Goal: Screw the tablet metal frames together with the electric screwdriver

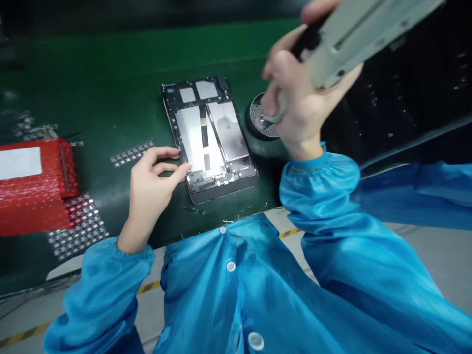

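An opened tablet-like device [230, 132] lies on the green table with its inner parts showing: silvery plates, a dark strip and small boards at its near end. The thumb and fingertips of my left hand [157, 172] touch its left edge near the lower corner. My right hand [298, 93], raised at the upper right, is wrapped round a grey-green tool [354, 44] that reaches out of view at the top. Just below that hand stands a round dark container with a perforated metal top [256, 115], partly covered by the fingers.
A red bubble-wrap packet [33, 211] with a white label lies at the left on the green table [106, 103]. Sheets of small parts [79, 228] stick out beneath it. A narrow strip of parts [131, 153] lies beside my left hand. Dark racks [413, 98] stand at the right.
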